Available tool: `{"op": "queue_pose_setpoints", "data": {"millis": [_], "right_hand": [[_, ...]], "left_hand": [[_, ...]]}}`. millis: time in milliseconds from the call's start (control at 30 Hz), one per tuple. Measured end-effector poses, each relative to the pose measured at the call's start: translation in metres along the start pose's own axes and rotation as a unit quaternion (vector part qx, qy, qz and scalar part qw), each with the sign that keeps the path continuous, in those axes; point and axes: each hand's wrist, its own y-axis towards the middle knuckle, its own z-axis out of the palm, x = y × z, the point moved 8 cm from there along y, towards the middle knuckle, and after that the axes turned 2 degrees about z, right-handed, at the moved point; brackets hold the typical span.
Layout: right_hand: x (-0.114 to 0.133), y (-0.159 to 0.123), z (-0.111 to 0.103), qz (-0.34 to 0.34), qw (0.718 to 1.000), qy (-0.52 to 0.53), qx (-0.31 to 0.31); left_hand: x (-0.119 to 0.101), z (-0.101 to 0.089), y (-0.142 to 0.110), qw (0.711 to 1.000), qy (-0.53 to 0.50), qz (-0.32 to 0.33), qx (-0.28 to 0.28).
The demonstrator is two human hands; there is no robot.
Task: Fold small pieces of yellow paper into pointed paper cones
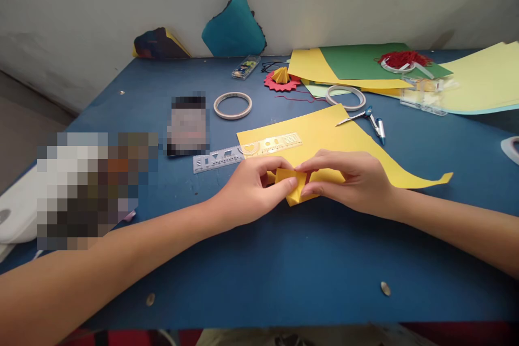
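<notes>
Between my two hands is a small folded piece of yellow paper (290, 184), held just above the near edge of a larger yellow sheet. My left hand (259, 186) pinches it from the left, thumb on the front face. From the right, my right hand (351, 178) grips its upper right edge between thumb and forefinger. Under and behind my hands lies the large yellow sheet (324, 127), its right corner curled into a strip. A clear stencil ruler (221, 158) lies partly across that sheet, left of my hands.
A compass (371, 116) and two tape rolls (233, 115) (327, 98) lie behind my hands. Farther back are a red-and-yellow paper flower (281, 82), green card (360, 62), red thread (405, 59) and pale sheets (486, 78). Blurred items (187, 124) occupy the left of the blue table (259, 270).
</notes>
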Motion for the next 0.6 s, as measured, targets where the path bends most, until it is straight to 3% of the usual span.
{"op": "queue_pose_setpoints", "data": {"millis": [267, 600], "right_hand": [[0.013, -0.004, 0.0, -0.072, 0.996, -0.059, -0.009], [-0.005, 0.0, -0.002, 0.038, 0.999, 0.0, -0.007]], "left_hand": [[-0.005, 0.005, 0.001, 0.999, -0.013, 0.012, 0.039], [-0.007, 0.002, 0.0, 0.998, 0.051, 0.045, 0.017]]}}
